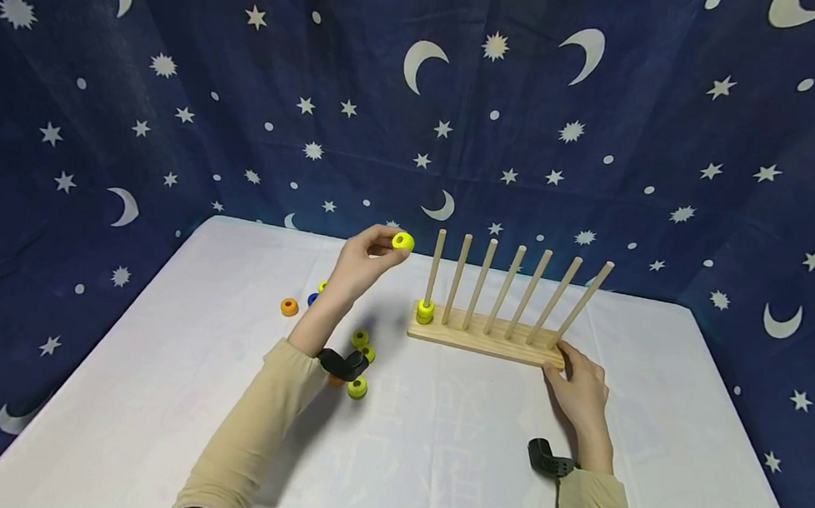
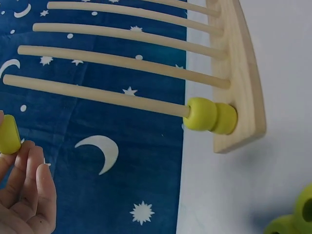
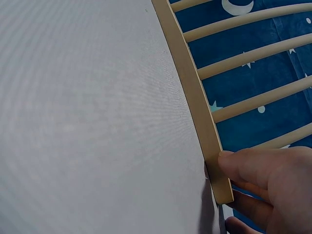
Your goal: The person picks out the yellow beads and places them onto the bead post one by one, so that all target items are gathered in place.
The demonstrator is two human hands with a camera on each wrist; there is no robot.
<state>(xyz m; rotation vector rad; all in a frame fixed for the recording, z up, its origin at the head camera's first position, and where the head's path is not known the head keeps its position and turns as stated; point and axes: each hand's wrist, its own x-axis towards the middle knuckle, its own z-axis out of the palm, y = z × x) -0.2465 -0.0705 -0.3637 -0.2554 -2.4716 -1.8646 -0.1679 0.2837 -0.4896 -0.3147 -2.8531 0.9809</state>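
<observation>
Apparently mid-stacking, the left hand (image 1: 367,263) pinches a yellow bead (image 1: 403,241) near the leftmost peg (image 1: 434,267), likely needing hole-to-tip alignment next, while the right hand (image 1: 581,389) grips the base (image 1: 476,341).

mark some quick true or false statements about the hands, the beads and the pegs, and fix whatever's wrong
1. The left hand holds a yellow bead. True.
2. The right hand rests flat, away from the wooden base. False: it grips the right end of the wooden base.
3. Two yellow beads sit on the leftmost peg, as the head view shows it. True.
4. The held bead is already threaded on a peg. False: it is in the fingers, apart from the pegs.
5. Every loose bead is yellow. False: an orange bead and a partly hidden blue bead also lie on the table.
6. The base bears seven pegs. True.
</observation>
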